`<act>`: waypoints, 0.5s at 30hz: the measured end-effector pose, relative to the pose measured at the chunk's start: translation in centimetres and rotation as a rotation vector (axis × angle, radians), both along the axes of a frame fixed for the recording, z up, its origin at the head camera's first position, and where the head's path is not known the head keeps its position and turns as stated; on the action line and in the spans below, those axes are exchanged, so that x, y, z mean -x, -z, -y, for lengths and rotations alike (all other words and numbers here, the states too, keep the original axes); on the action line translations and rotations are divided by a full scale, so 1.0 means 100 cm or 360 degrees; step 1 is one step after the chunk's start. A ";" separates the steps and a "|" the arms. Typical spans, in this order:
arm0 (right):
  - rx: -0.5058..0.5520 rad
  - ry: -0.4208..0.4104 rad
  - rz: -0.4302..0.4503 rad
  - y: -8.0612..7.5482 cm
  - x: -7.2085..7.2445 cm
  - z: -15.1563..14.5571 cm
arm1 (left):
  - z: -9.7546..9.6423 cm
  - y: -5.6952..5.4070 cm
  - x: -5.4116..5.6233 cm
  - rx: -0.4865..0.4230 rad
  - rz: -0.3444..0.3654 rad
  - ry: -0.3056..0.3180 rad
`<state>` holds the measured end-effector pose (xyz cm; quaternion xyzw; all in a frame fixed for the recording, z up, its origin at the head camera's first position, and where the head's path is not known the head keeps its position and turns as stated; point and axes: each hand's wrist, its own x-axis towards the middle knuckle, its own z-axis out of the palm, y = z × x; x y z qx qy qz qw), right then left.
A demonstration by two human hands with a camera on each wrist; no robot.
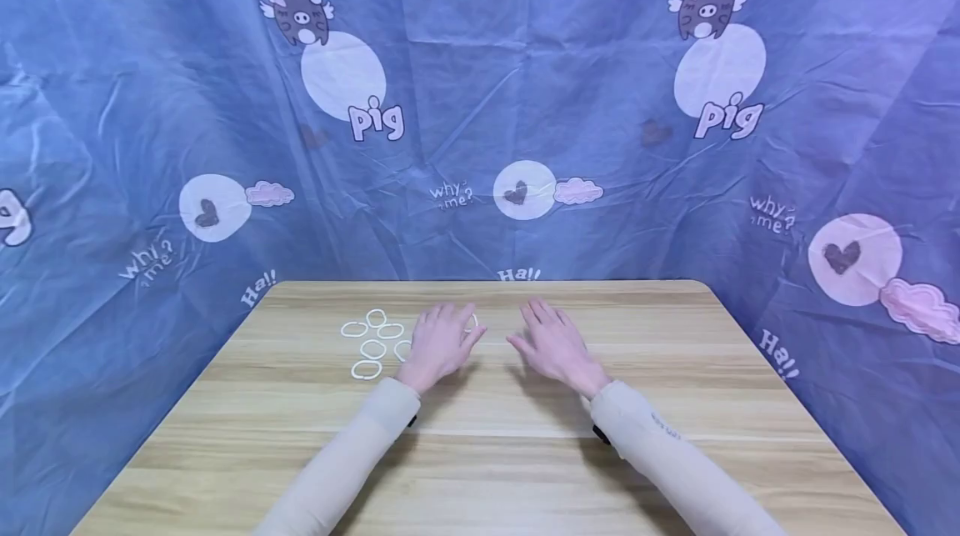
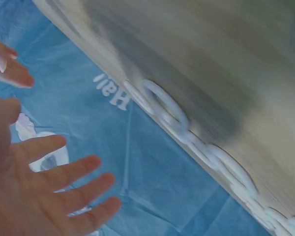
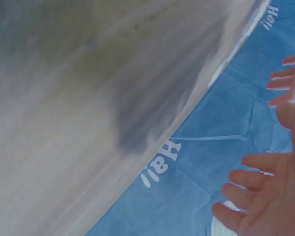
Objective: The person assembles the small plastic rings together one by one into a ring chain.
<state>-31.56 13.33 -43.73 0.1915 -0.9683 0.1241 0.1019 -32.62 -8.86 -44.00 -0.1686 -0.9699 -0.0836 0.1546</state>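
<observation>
Both hands hover over the wooden table with fingers spread and nothing in them. My left hand (image 1: 438, 344) is palm down beside a loose group of white oval rings (image 1: 367, 377) that look like plastic links. It partly covers one ring, and another white ring (image 1: 476, 321) peeks out past its fingers. To its right, the right hand (image 1: 555, 344) mirrors it, thumb toward the left hand, with bare wood below. In the left wrist view, several rings lie along the table edge, and the left palm (image 2: 54, 196) shows with straight fingers. The right wrist view shows the right fingers (image 3: 241, 194) extended.
The wooden table (image 1: 480, 469) has a light grain and ends at a straight far edge. Behind it and along both sides hangs a blue cloth (image 1: 465, 61) printed with pigs, hearts and lettering. Long pale sleeves cover both forearms.
</observation>
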 end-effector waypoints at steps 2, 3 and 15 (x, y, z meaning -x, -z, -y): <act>0.0020 -0.0048 -0.0104 -0.001 0.003 0.000 | 0.005 -0.001 0.003 -0.0041 -0.0052 0.0016; 0.0046 -0.0071 -0.0129 -0.001 0.004 0.001 | 0.007 -0.002 0.005 -0.0075 -0.0069 0.0017; 0.0809 -0.0343 0.0670 -0.001 0.027 0.016 | 0.048 -0.011 0.032 -0.0793 0.0328 0.0285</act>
